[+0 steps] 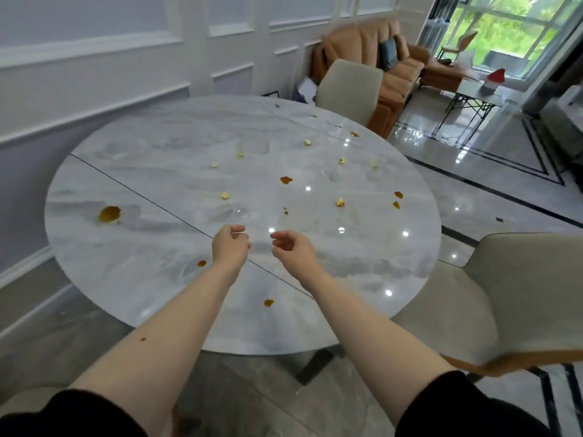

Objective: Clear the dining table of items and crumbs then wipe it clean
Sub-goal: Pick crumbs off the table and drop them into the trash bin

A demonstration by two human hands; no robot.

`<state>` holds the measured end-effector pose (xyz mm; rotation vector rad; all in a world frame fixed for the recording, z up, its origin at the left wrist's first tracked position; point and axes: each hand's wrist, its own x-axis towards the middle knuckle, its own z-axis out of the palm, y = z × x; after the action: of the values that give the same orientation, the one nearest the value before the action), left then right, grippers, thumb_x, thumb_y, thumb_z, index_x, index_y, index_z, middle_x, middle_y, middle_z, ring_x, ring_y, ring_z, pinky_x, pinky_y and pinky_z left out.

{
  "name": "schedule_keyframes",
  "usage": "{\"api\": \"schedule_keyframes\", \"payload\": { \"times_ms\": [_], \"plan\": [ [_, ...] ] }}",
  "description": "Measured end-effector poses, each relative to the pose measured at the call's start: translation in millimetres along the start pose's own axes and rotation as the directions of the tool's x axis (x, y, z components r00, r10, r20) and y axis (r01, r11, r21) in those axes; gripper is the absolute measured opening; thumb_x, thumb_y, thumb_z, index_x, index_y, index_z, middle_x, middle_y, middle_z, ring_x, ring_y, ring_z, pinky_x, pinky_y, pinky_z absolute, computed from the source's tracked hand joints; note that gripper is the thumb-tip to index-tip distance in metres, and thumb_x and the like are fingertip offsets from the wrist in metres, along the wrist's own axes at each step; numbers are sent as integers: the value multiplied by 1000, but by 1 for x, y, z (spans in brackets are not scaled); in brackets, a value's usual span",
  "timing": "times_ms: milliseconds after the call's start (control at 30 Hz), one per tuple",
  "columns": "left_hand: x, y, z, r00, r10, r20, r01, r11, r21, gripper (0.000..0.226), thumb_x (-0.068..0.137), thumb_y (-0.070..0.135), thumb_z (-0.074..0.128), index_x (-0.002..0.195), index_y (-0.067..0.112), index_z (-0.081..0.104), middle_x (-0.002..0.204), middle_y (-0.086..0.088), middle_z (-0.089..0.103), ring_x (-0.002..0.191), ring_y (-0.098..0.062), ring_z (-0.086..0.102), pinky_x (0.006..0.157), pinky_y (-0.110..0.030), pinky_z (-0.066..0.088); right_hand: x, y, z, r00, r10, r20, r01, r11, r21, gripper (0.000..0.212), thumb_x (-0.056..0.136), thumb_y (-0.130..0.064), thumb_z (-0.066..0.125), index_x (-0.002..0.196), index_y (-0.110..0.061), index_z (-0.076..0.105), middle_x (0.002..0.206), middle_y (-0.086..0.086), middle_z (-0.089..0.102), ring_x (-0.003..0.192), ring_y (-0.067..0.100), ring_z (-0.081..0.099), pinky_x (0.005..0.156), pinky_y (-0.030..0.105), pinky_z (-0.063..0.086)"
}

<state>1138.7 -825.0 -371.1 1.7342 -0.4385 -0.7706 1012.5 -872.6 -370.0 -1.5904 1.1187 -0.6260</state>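
**Crumbs still scattered, both hands empty over the table**

Although no dishes or other large items show on the round grey marble-patterned table (132,279), the clearing looks far from finished: small yellow and orange crumbs (340,202) lie spread across it, most of them from centre toward 1 and 2 o'clock. One large orange scrap (109,213) sits near the rim at 9 o'clock, and two smaller orange bits lie close to the viewer, around 6 and 7 o'clock. No cloth is in view, so gathering crumbs and wiping both appear still to come.

Both bare forearms reach forward from 6 o'clock, side by side, over the near half of the table. Left hand (229,246) hovers with fingers loosely curled, grip holding nothing visible. Right hand (291,247) hovers just beside it, fingers relaxed and slightly cupped, grip also empty. Neither hand touches a crumb.
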Motion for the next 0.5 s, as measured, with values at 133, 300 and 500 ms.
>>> {"api": "schedule_keyframes", "payload": {
  "times_ms": [133,300,500],
  "plan": [
    [61,5,8,999,2,-42,-1,1000,30,24,89,4,44,110,9,55,79,1,54,78,-22,56,63,-28,46,64,-1,9,1000,-7,28,7,1000,-10,27,82,1,57,106,-10,65,94,4,61,83,12,57,69,8,46],
    [119,0,18,997,-37,-63,43,995,89,24,87,6,47,109,9,57,82,-1,57,82,-25,61,81,-38,52,130,0,22,998,6,69,-2,999,-54,29,83,3,57,110,-4,64,93,4,58,74,8,53,63,1,42],
    [183,-13,18,996,-50,-80,62,985,158,25,88,7,51,113,9,57,96,-9,58,81,-25,58,79,-36,51,188,9,58,994,67,82,-62,996,-63,25,87,-7,59,110,-13,66,100,0,59,84,12,55,60,9,42]
  ]
}}
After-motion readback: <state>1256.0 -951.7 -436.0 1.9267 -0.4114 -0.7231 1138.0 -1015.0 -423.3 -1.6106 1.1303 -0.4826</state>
